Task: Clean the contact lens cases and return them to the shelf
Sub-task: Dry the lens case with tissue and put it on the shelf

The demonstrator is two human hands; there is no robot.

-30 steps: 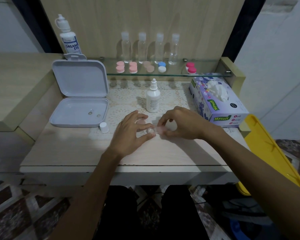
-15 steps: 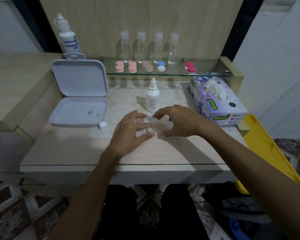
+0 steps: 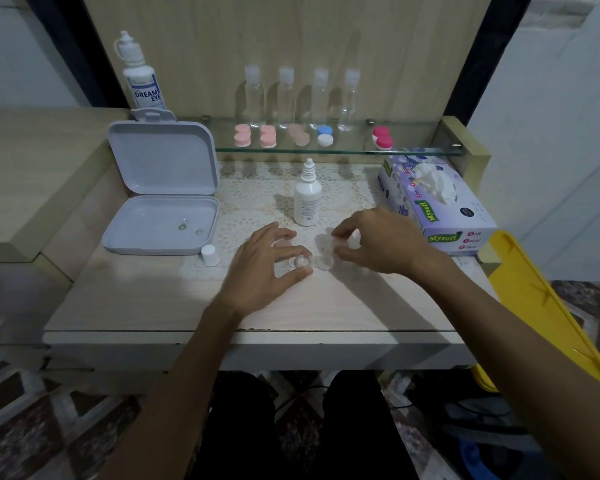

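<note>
Only the head view to go on here, looking down at the desk. My left hand sits near the middle, thumb and forefinger curled in and pinching one end of a clear contact lens case that lies on the lace mat. A pinkish cap peeks out from under that hand's fingers. My right hand hangs just above the other end of the case, fingers curled toward the thumb around something small and clear, but it's blurry, so I can't tell what it holds, if anything.

Right behind the hands stands a small white dropper bottle, upright, with no cap on its tip. A little white cap stands on the desk just beside the open grey box, whose lid is tipped up against the back. Two tiny round bits lie in the box's tray.

On the glass shelf sit more lens cases: two pink ones, a pale one, a blue and white one and a hot pink one. Four clear bottles stand in a row behind them. A big Dream Eye bottle stands at the left end, behind the box. A Mysoft tissue box lies on the right of the desk, and a yellow bin sits past the desk's right edge.
</note>
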